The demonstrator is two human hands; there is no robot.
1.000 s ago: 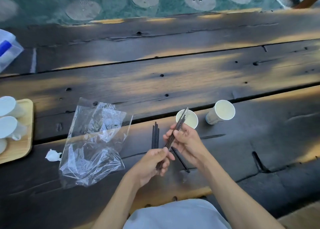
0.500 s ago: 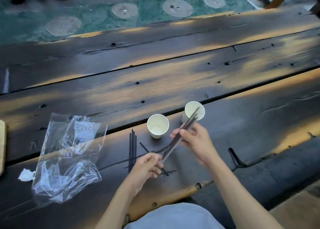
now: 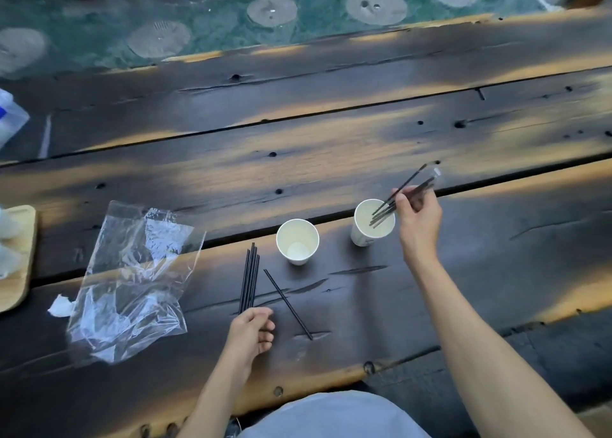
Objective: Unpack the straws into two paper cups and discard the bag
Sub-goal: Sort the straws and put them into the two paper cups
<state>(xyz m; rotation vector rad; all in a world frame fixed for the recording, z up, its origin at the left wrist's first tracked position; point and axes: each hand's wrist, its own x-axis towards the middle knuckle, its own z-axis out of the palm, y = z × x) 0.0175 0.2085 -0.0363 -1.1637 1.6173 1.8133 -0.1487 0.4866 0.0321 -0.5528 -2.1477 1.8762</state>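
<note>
My right hand [image 3: 418,217] pinches a bundle of black straws [image 3: 405,191] whose lower ends dip into the right paper cup [image 3: 363,235]. The left paper cup [image 3: 297,243] stands upright with nothing in it. A small bundle of black straws [image 3: 250,277] lies on the table beside it, and one loose straw [image 3: 287,304] lies at a slant. My left hand [image 3: 250,333] rests at the near end of that lying bundle, fingers loosely curled; whether it grips the straws is unclear. The clear plastic bag [image 3: 132,282] lies crumpled at the left.
A dark wooden plank table [image 3: 331,146] carries everything. A wooden tray [image 3: 20,272] with white cups sits at the left edge, a white scrap [image 3: 59,306] beside the bag, and a clear container [image 3: 8,119] at far left. Green floor lies beyond.
My right hand carried its straws away from my left hand and lowered their ends into the right cup. My left hand let go of them and dropped to the straws on the table.
</note>
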